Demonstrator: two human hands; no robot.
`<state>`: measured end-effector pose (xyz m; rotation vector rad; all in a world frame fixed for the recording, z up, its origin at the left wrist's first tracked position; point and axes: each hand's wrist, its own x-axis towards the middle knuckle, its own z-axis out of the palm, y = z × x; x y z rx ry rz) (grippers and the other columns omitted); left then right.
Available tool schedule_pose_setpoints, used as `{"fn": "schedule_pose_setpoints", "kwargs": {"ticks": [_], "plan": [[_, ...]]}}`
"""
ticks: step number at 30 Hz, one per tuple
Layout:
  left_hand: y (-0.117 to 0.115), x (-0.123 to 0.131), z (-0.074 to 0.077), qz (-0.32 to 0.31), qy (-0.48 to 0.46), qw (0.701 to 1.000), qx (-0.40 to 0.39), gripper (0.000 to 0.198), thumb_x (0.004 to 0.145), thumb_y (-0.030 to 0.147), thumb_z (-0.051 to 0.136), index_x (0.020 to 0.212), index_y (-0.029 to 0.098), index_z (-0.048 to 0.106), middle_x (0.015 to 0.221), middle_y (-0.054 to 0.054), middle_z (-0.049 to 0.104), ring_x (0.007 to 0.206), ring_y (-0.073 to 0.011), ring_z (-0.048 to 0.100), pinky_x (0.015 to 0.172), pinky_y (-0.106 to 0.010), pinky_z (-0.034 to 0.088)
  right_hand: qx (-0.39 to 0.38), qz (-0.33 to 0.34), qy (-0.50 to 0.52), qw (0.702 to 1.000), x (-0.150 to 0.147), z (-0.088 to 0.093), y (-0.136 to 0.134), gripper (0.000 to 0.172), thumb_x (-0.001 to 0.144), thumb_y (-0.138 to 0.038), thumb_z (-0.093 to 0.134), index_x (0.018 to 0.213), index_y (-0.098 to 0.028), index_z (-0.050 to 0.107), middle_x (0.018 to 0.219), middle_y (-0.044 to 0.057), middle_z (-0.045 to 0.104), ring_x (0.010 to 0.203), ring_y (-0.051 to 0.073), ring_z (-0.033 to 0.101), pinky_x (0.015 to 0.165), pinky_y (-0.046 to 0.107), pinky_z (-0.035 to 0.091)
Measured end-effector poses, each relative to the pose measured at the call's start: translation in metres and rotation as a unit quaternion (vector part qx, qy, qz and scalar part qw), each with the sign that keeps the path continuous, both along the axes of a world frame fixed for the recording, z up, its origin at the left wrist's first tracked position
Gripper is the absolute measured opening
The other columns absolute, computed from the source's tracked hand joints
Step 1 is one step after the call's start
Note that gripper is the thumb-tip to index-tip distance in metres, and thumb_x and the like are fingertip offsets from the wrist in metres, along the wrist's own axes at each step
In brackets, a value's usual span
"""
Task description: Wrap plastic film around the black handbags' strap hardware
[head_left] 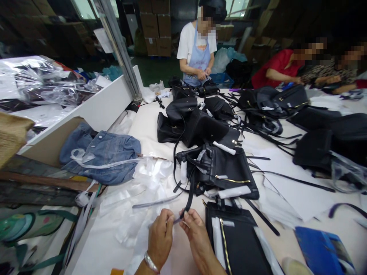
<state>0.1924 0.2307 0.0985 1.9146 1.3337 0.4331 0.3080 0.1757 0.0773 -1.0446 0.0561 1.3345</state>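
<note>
My left hand [160, 236] and my right hand [193, 231] meet at the table's near edge, both pinching the end of a black strap [190, 198]. That strap runs up to a black handbag [226, 172] with a gold zipper, whose parts are wrapped in white paper. My left wrist wears a silver bracelet. A strip of clear film [155, 202] trails left from my fingers. Another black bag [237, 240] with a gold zipper lies just right of my right hand.
Several black handbags [195, 122] are piled across the table [301, 191]. A denim bag [103, 152] sits in a box at left beside crumpled white wrapping [137, 191]. A person in a blue apron [197, 53] stands at the far end; two more sit at far right. A blue booklet [323, 252] lies near right.
</note>
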Motion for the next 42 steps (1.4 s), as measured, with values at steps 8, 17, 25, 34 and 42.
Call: {"fn": "schedule_pose_setpoints", "kwargs": {"ticks": [8,17,25,34,42], "plan": [[0.007,-0.004,-0.010,-0.005,0.038,0.999,0.037,0.013,0.091,0.030,0.037,0.087,0.024,0.049,0.078,-0.002,0.062,0.074,-0.0198,0.060,0.065,-0.028,0.038,-0.015,-0.028,-0.037,0.999,-0.016,-0.008,0.023,0.020,0.075,-0.036,0.069,0.077,-0.020,0.058,0.081,0.000,0.061,0.070,0.011,0.053,0.066,0.022,0.043],[0.016,-0.011,-0.057,-0.006,0.180,0.973,0.145,0.018,0.094,0.028,0.030,0.094,0.019,0.046,0.067,-0.002,0.064,0.052,-0.0170,0.060,0.045,-0.026,0.031,-0.083,0.105,-0.063,0.989,-0.003,-0.044,0.043,0.034,0.067,-0.046,0.071,0.073,-0.018,0.054,0.068,0.000,0.059,0.061,0.013,0.056,0.059,0.025,0.046],[0.059,-0.022,-0.070,-0.080,0.288,0.945,0.137,0.026,0.097,0.032,0.021,0.092,0.020,0.043,0.057,0.001,0.060,0.050,-0.0186,0.061,0.042,-0.026,0.020,-0.108,0.199,-0.637,0.737,0.137,-0.040,0.055,0.031,0.088,-0.036,0.041,0.106,-0.020,0.059,0.098,0.009,0.066,0.091,0.024,0.060,0.084,0.038,0.045],[0.073,-0.045,-0.080,-0.123,0.308,0.938,0.102,0.027,0.097,0.033,0.018,0.093,0.020,0.042,0.055,0.001,0.059,0.050,-0.0202,0.061,0.043,-0.027,0.016,-0.195,0.046,-0.777,0.597,0.251,-0.002,0.096,0.040,0.087,-0.033,0.042,0.122,-0.015,0.048,0.115,0.014,0.059,0.106,0.027,0.054,0.091,0.044,0.041],[0.074,-0.040,-0.075,-0.093,0.285,0.951,0.075,0.028,0.097,0.033,0.019,0.091,0.020,0.044,0.067,-0.002,0.062,0.059,-0.0194,0.061,0.048,-0.028,0.025,-0.111,0.225,-0.454,0.855,0.082,-0.054,0.048,0.030,0.084,-0.045,0.049,0.096,-0.020,0.059,0.082,0.005,0.065,0.073,0.020,0.062,0.063,0.033,0.051]]}}
